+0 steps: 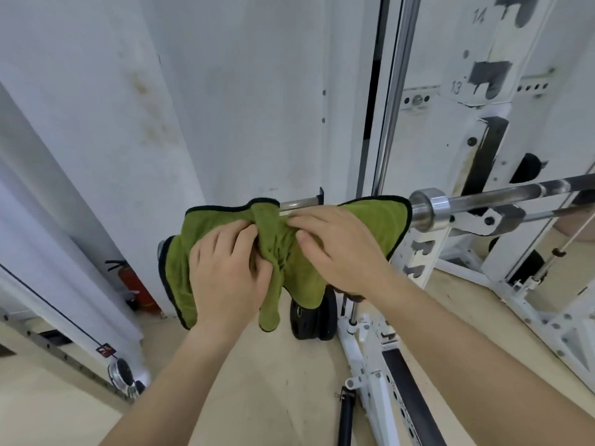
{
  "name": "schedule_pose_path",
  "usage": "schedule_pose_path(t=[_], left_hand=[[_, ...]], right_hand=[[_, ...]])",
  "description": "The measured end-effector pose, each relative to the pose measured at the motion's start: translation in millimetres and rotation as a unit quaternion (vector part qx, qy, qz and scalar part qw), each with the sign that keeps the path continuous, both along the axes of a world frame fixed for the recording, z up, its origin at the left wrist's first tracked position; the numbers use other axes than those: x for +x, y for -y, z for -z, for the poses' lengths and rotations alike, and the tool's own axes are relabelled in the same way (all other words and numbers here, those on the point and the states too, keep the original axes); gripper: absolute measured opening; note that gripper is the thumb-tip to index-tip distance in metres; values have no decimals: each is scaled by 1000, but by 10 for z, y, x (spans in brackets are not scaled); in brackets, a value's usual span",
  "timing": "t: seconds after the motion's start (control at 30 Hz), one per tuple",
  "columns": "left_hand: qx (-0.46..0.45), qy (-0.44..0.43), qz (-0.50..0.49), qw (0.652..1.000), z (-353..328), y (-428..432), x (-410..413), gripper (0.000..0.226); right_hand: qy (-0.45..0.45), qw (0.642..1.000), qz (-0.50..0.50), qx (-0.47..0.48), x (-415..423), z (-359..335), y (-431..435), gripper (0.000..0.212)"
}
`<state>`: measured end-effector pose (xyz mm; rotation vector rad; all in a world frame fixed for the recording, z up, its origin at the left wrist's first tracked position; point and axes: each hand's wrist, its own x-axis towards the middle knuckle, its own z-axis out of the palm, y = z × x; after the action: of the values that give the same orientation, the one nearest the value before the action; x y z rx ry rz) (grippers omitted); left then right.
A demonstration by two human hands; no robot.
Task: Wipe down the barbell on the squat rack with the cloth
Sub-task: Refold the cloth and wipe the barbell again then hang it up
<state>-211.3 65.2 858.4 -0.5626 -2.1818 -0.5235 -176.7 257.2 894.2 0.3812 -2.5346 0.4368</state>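
Note:
A steel barbell (pixel 502 196) runs across the white squat rack (pixel 492 146) from the right toward the middle, with a thick collar (pixel 429 209) near the rack upright. A green cloth with black edging (pixel 280 252) is draped over the bar's sleeve end, hiding most of it; a short bare stretch of sleeve (pixel 299 203) shows above. My left hand (pixel 230 272) clutches the cloth's lower left part. My right hand (pixel 335 249) presses and pinches the cloth on the bar just left of the collar.
Black weight plates (pixel 310 317) stand on the floor under the cloth. A red fire extinguisher (pixel 135 284) leans at the left wall. The white rack base (pixel 380 375) and a vertical chrome guide rod (pixel 397 91) stand to the right. Beige floor lies below.

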Motion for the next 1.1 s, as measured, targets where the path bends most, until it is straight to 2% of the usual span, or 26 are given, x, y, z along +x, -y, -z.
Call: schedule_pose_path(t=[0.07,0.1,0.2,0.23,0.3,0.37,0.43,0.5,0.57,0.6,0.67,0.73,0.77,0.8,0.93,1.0,1.03,1.1], left_hand=[[-10,6,-14,1000,-56,-23,48,33],[-12,15,-7,1000,-97,-27,59,29],[3,67,20,998,-240,-35,62,10],[-3,81,9,997,-277,-36,55,7],[-24,83,-13,996,-310,-24,14,8],[-28,85,-15,996,-330,16,-51,21],[-36,98,-11,994,-360,53,-109,29],[-29,100,-23,994,-384,57,-78,20],[-5,71,-67,995,-396,46,17,16],[2,42,-96,994,-414,49,91,15],[33,21,-117,992,-465,81,254,15],[100,79,-77,989,-511,96,408,18],[135,118,-54,982,-527,81,491,19],[159,150,-34,975,-535,57,565,19],[195,254,82,944,-639,-86,840,19],[184,293,148,927,-694,-135,1002,19],[176,307,178,918,-720,-135,1101,19],[165,337,247,894,-713,-62,1290,17]], right_hand=[[-15,997,72,15,-59,-127,-263,39],[18,992,115,43,-143,-198,-403,42],[216,962,146,75,-340,-333,-682,45],[231,960,136,79,-353,-297,-717,46],[124,977,135,110,-313,-184,-716,51],[20,984,142,105,-262,-71,-698,53],[-10,990,132,44,-268,-35,-695,49],[-57,989,134,-26,-248,-55,-685,50],[-124,978,147,-81,-157,-72,-653,48],[-129,973,148,-119,-91,-92,-627,44],[-85,953,115,-266,44,-190,-574,43],[-18,896,81,-436,188,-324,-540,47],[15,873,72,-483,282,-387,-522,47],[50,865,64,-496,390,-440,-487,45],[185,910,1,-371,847,-500,-188,25],[222,925,-40,-305,1053,-466,-21,45],[232,931,-61,-276,1123,-419,49,47],[227,937,-86,-250,1277,-329,167,26]])
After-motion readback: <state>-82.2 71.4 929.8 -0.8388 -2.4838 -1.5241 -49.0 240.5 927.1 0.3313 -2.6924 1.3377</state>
